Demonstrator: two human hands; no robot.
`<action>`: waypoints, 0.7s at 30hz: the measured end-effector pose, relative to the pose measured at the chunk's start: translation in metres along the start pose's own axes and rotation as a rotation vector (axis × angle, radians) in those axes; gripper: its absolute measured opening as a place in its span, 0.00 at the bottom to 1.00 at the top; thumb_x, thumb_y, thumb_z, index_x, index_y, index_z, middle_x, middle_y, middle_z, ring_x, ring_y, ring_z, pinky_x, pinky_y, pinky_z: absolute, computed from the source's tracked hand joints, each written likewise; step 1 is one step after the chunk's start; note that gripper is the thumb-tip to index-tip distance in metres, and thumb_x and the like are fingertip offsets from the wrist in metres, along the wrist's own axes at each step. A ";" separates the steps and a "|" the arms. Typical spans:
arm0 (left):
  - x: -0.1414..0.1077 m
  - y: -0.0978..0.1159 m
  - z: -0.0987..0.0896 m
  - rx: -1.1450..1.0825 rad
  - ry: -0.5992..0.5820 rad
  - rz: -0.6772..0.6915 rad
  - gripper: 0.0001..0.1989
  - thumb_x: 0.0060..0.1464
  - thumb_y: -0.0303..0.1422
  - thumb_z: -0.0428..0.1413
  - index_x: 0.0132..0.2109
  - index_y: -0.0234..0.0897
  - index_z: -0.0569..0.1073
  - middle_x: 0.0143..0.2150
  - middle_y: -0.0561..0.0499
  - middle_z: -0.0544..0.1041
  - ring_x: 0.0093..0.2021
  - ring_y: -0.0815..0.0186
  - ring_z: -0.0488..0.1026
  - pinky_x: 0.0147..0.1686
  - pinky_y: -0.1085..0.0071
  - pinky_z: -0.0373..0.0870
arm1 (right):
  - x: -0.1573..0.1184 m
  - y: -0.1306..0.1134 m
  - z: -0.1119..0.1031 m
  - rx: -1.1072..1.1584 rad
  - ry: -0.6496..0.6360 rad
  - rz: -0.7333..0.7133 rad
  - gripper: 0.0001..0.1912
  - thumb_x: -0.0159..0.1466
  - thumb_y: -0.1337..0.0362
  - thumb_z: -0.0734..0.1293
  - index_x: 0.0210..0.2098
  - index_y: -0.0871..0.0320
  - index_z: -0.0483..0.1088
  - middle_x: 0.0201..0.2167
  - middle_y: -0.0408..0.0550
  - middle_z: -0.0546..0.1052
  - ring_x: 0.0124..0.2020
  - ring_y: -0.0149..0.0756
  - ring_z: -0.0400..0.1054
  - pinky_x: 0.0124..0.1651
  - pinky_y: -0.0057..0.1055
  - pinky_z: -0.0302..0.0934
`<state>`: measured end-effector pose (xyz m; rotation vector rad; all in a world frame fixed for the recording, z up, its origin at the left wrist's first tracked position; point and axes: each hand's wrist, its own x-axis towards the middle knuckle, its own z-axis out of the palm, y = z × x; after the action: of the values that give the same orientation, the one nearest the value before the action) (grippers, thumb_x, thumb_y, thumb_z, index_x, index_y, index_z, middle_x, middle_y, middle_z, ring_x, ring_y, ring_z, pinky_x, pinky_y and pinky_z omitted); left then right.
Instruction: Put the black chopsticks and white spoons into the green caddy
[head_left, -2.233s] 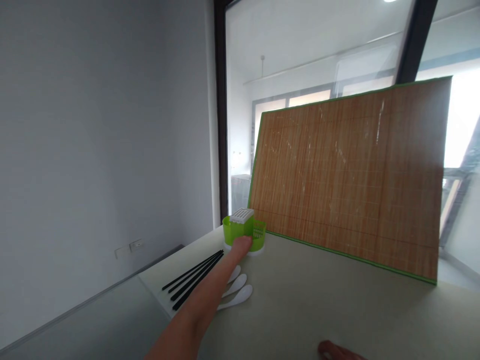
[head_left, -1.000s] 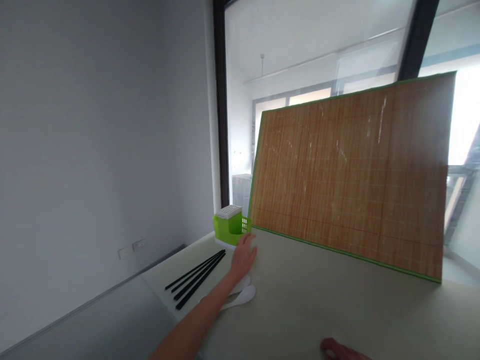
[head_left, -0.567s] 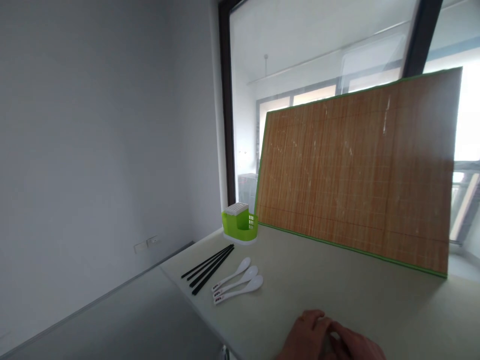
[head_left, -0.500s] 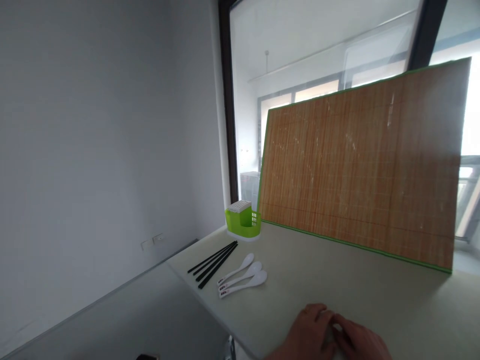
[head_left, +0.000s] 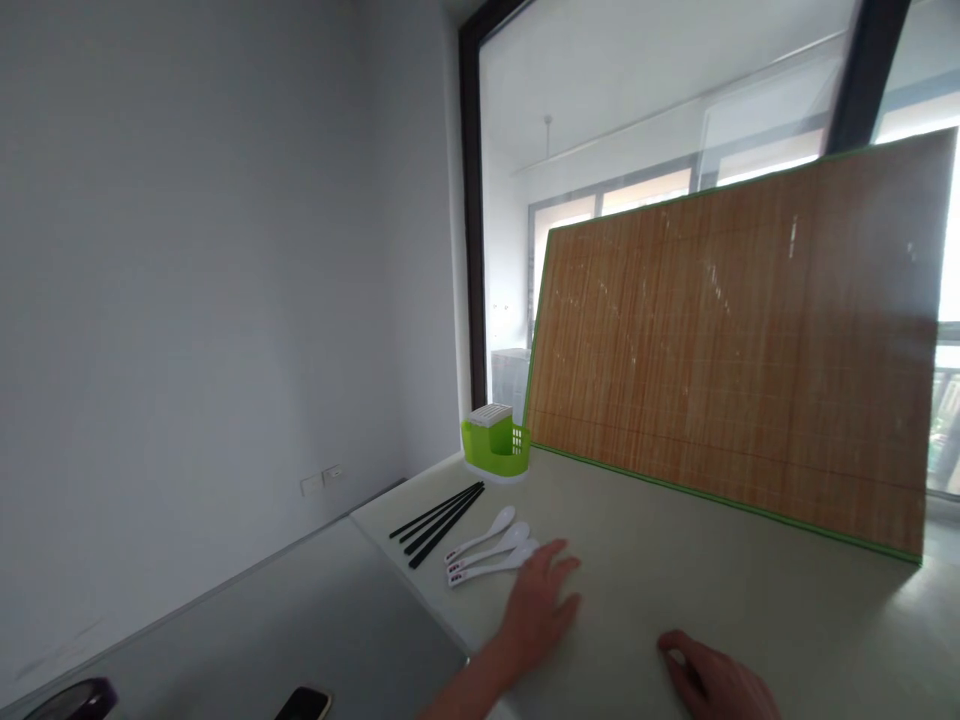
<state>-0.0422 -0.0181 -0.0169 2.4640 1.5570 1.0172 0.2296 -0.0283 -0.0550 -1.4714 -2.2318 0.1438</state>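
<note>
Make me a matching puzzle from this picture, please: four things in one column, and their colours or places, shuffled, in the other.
1. Chopsticks
2. Spoons
3. Holder
4. Mat

A. Bright green, with a white slatted top
B. Brown, with green edging
C. White, one partly hidden by the left hand
D. Black, lying in a fan on the table

Right pairs: 1-D, 2-C, 3-A, 4-B

A brown slatted mat (head_left: 735, 360), edged in green, is stood upright before a dark-framed window (head_left: 600, 140). Wall plates (head_left: 332, 472) are set low in a grey wall (head_left: 210, 280). Below, a phone-like object (head_left: 302, 704) and a dark item (head_left: 96, 692) (too cropped to be identified) are seen.
</note>
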 end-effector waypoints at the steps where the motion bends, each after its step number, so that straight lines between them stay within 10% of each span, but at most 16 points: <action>1: 0.001 -0.016 -0.015 0.057 0.040 -0.049 0.22 0.53 0.32 0.53 0.55 0.44 0.64 0.62 0.49 0.59 0.60 0.60 0.56 0.58 0.62 0.55 | 0.000 0.000 0.000 -0.002 -0.004 -0.001 0.14 0.64 0.59 0.54 0.39 0.47 0.70 0.29 0.38 0.79 0.30 0.36 0.74 0.31 0.26 0.62; 6: -0.007 -0.085 -0.068 0.296 -0.083 -0.098 0.27 0.51 0.40 0.55 0.59 0.50 0.62 0.64 0.52 0.56 0.62 0.56 0.54 0.59 0.57 0.53 | 0.001 0.001 0.002 -0.010 0.013 0.008 0.14 0.64 0.60 0.54 0.39 0.47 0.70 0.28 0.38 0.78 0.30 0.35 0.74 0.30 0.25 0.61; 10: -0.021 -0.107 -0.067 0.322 -0.275 -0.126 0.23 0.58 0.40 0.47 0.61 0.50 0.59 0.64 0.55 0.57 0.64 0.58 0.51 0.60 0.58 0.51 | 0.001 0.000 0.001 -0.019 0.014 0.000 0.14 0.64 0.60 0.54 0.39 0.47 0.70 0.28 0.39 0.78 0.29 0.35 0.74 0.30 0.25 0.61; 21: -0.022 -0.051 -0.027 0.296 -0.245 -0.088 0.22 0.60 0.29 0.42 0.60 0.38 0.61 0.61 0.51 0.63 0.63 0.61 0.53 0.61 0.62 0.54 | 0.000 -0.005 -0.006 -0.003 0.055 -0.024 0.14 0.64 0.60 0.54 0.38 0.49 0.71 0.26 0.39 0.78 0.28 0.35 0.73 0.30 0.25 0.60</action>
<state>-0.1034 -0.0191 -0.0261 2.5516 1.8222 0.4769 0.2281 -0.0315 -0.0483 -1.4326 -2.2054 0.0913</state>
